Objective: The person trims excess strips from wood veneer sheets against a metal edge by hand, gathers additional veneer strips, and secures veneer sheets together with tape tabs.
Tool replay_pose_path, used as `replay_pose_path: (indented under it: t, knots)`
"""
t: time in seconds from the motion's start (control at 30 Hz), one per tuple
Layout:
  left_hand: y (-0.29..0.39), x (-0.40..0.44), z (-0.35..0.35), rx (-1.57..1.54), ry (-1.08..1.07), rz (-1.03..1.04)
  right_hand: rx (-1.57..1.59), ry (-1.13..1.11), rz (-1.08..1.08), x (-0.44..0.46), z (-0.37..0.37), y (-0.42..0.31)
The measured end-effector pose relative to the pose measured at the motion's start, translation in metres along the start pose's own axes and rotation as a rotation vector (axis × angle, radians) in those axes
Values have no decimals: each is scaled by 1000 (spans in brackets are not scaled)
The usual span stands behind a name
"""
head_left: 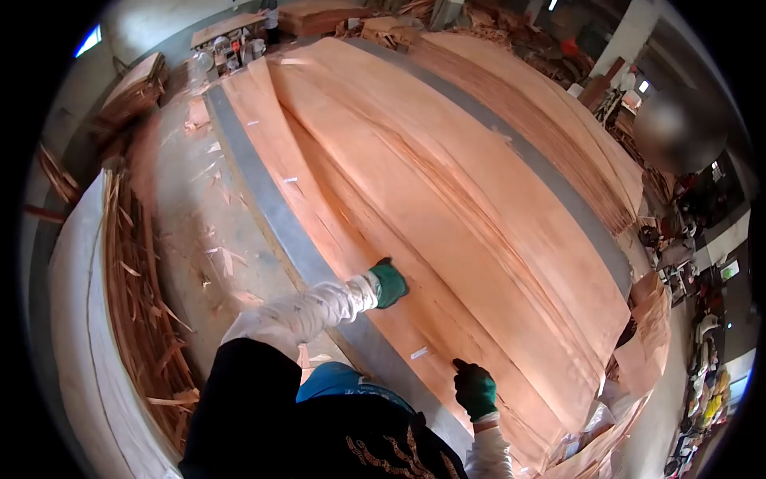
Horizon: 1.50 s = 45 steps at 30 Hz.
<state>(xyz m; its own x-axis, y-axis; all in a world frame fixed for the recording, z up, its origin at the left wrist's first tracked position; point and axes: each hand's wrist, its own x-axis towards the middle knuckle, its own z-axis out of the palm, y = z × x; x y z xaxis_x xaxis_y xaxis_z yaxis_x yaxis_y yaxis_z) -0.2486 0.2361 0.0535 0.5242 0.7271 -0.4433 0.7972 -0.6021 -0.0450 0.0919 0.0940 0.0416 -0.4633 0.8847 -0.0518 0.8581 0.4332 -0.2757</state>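
Large thin reddish-brown wood veneer sheets (479, 215) lie overlapped in long strips on a grey work surface (271, 203). My left hand (389, 284), in a dark green glove, is at the near veneer strip, its fingers mostly hidden by the back of the glove. Lower right, my right hand (476, 391), also gloved in green, is over the same strip with one finger stretched out and nothing visible in it. Between the hands, a small white tape piece (419, 352) sticks to the veneer. Farther along the strip is another tape piece (290, 180).
A second veneer stack (542, 112) lies beyond the grey strip. At left, a pile of veneer strips (132, 271) stands beside a white sheet (88, 319). Scraps (227, 259) litter the floor. Torn veneer (642, 343) hangs at the right end. A person (271, 20) stands far back.
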Motion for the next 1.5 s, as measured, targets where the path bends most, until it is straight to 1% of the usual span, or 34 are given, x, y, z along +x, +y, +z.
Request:
replay_pose_path:
  t: [0.03,0.07,0.1,0.17,0.23,0.3,0.33,0.37,0.4,0.43,0.5,0.57,0.63,0.7,0.77,0.8,0.9,0.93,1.03,1.07,1.17,1.2,1.3,1.33,1.43,1.47,1.5]
  knots:
    - [6,-8,20,-35,18,-12,-2,-34,-9,-7,13,3]
    - [13,-12,39,-23,9,-58,8,10,-36,-15,20,2]
    - [10,-5,76,-29,140,-39,17,56,-58,-20,25,0]
    - [19,-7,64,29,-33,-87,-35,61,-14,-25,28,-1]
    - [19,-3,58,44,-40,-88,-122,76,21,-29,32,-10]
    - [19,-1,44,18,-90,-76,-166,-33,123,-26,37,-16]
    - [18,-4,23,-7,-133,-65,-220,-28,117,-27,39,-19]
    - [15,1,7,-29,-171,-52,-208,-35,126,-27,36,-22]
    - [6,9,2,-104,-52,1,-199,-38,136,-25,30,-25]
    - [3,11,-34,-195,-180,30,-192,-38,144,-24,27,-27]
    - [-14,48,-51,-347,-78,127,-199,3,171,-19,28,-28]
    - [-39,98,-51,-302,215,302,-215,38,205,-19,30,-34]
    - [-56,135,-70,-275,477,376,-175,31,247,-14,29,-39]
    - [-64,163,-103,-306,573,355,-145,9,304,-13,28,-44]
    - [-66,204,-133,-258,552,338,-122,-15,369,-5,24,-48]
    - [-65,228,-154,-148,395,367,-159,5,388,-4,27,-50]
    - [-49,300,-163,-168,513,419,-121,53,504,3,27,-62]
    - [-41,332,-149,-208,635,432,-109,74,540,4,29,-66]
    - [-7,370,-150,-190,522,335,-76,117,634,16,23,-73]
    - [1,375,-151,-113,420,275,-74,114,647,18,24,-73]
    - [15,383,-167,114,386,290,-76,86,693,24,23,-73]
    - [15,387,-167,108,409,307,-74,81,702,25,25,-72]
    - [4,378,-172,-26,455,395,-45,66,732,32,24,-71]
    - [-1,376,-173,-79,525,466,-40,52,746,34,22,-71]
    - [-10,366,-180,-249,497,488,-55,65,742,35,23,-71]
    - [-14,364,-178,-298,558,512,-63,78,736,33,24,-72]
    - [-18,360,-179,-289,571,530,-44,91,721,32,25,-72]
